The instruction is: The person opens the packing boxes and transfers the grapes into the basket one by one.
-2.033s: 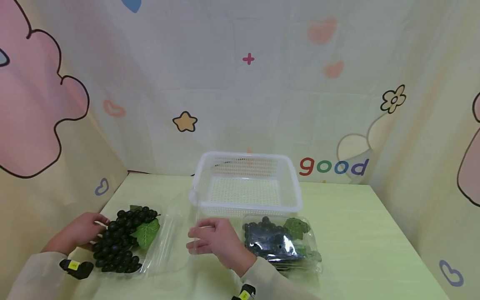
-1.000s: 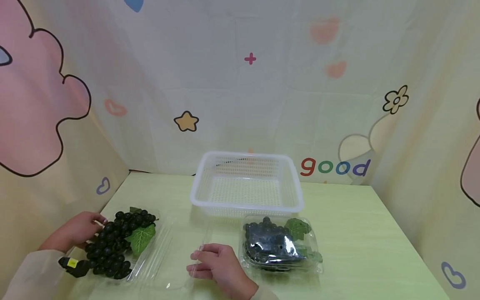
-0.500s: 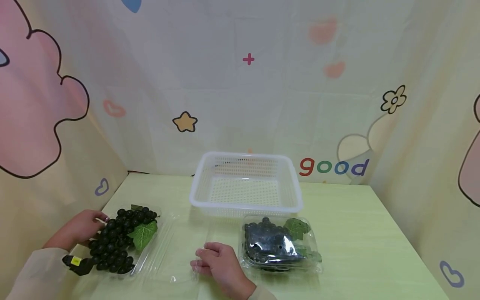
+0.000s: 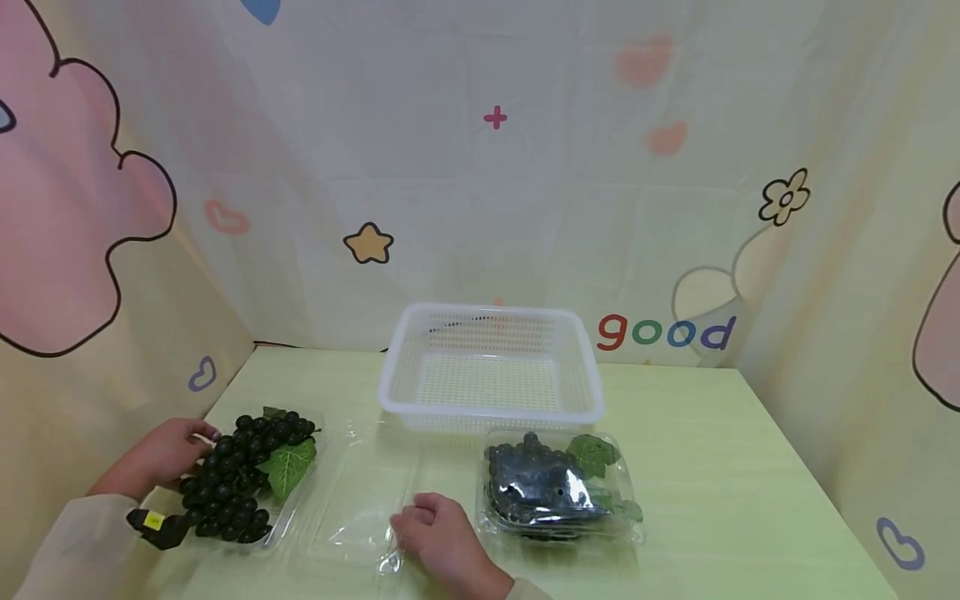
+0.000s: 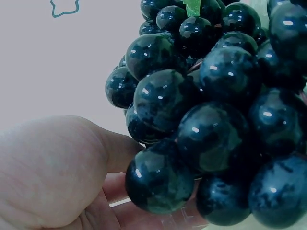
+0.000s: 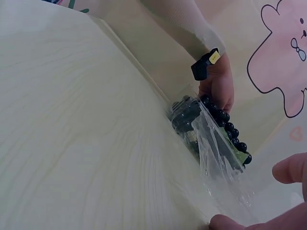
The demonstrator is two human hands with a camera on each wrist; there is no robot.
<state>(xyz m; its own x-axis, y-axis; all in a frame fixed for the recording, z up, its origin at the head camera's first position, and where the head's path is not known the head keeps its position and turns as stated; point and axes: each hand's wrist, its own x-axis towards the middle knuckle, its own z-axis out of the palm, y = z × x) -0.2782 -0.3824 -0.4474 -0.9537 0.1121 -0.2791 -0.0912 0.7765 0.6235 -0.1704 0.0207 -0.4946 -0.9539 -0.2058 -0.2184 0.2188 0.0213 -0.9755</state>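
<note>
At the left of the table in the head view, a bunch of dark grapes [image 4: 225,483] with green leaves lies in the base of a clear plastic clamshell box. My left hand [image 4: 167,457] holds the box's left side, its thumb at the rim beside the grapes; in the left wrist view its fingers pass beneath the fruit, seen partly through plastic. The box's clear lid [image 4: 360,500] lies folded back on the table to the right. By the lid's right front corner is my right hand [image 4: 446,537], thumb and finger apart in the right wrist view.
A second clamshell box [image 4: 558,487], closed over dark grapes and a leaf, sits right of my right hand. Behind it stands a white perforated plastic basket [image 4: 491,417]. A patterned curtain [image 4: 480,183] hangs along the table's back and sides.
The lid, earlier raised at my right hand's fingers, has come down flat onto the table. My right hand has moved lower toward the front. My left hand stays at the box.
</note>
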